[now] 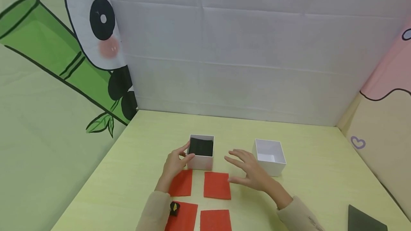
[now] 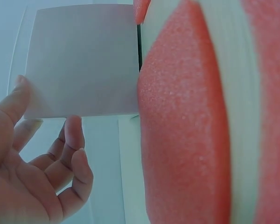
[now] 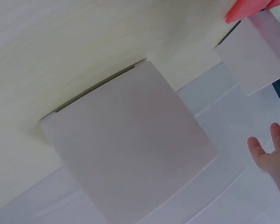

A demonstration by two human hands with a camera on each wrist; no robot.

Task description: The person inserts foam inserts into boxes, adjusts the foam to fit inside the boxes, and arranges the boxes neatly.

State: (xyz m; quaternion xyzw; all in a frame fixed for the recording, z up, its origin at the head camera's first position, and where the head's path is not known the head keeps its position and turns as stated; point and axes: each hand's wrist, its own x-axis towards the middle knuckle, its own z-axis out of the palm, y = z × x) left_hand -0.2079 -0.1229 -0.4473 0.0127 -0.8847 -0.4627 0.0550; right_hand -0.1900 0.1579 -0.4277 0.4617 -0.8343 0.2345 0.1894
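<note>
My left hand [image 1: 173, 165] holds a white open-topped box [image 1: 203, 163] by its front left corner, the thumb at the front rim and the fingers along the left side. Inside that box, black sheet-like pieces [image 1: 200, 147] fill most of the opening. In the left wrist view, the thumb and fingertips of the left hand [image 2: 42, 172] meet the edge of the box's plain face [image 2: 84, 60]. My right hand [image 1: 252, 170], fingers spread and holding nothing, hovers beside a second white box [image 1: 273, 168], whose visible inside is bare white. The right wrist view shows its blank side [image 3: 130, 140].
Several red felt-like squares [image 1: 217, 185] lie in two rows before the left box. A dark flat piece [image 1: 364, 220] is at the lower right. The pale yellow table [image 1: 154, 127] meets a white backdrop [image 1: 240, 63] behind and printed cloth on both sides.
</note>
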